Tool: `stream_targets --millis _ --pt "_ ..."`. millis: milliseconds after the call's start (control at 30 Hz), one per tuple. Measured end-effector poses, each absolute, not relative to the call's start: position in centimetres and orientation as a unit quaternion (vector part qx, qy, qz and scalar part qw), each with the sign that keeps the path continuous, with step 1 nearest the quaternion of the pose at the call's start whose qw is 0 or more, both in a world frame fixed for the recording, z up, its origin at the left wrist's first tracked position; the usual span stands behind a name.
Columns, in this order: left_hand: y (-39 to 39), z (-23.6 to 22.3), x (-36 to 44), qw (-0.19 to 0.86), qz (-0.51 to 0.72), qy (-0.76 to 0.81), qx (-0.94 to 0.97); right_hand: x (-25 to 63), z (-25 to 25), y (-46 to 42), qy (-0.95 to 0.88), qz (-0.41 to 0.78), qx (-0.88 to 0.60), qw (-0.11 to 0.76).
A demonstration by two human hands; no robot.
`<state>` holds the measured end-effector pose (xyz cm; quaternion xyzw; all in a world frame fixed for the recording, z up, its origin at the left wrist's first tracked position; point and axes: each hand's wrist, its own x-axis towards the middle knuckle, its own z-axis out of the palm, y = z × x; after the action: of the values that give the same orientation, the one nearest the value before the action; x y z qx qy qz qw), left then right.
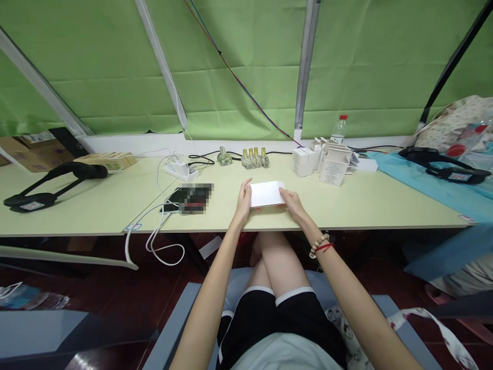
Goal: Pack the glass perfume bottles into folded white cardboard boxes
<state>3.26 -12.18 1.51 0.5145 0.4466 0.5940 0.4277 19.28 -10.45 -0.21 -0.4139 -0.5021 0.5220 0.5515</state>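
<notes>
Clamped white piece (267,194) between left hand (243,201) and right hand (293,204), over worktop (370,208) near front edge. Couldn't tell box from card, see fingers underneath, or identify pixelated item (197,197).

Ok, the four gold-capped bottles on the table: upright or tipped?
Upright. The four bottles stand side by side on the table, gold caps pointing up and glass bodies below.
</notes>
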Motion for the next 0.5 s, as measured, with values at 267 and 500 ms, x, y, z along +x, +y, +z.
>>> stream_targets --millis 267,500 --pt "-12.02 1.28 3.21 0.399 0.612 0.450 0.514 19.24 -0.44 -10.31 -0.498 0.496 -0.422 0.573" --pt "-11.94 1.13 3.10 0.397 0.613 0.430 0.532 19.41 -0.49 -10.06 -0.468 0.487 -0.432 0.598"
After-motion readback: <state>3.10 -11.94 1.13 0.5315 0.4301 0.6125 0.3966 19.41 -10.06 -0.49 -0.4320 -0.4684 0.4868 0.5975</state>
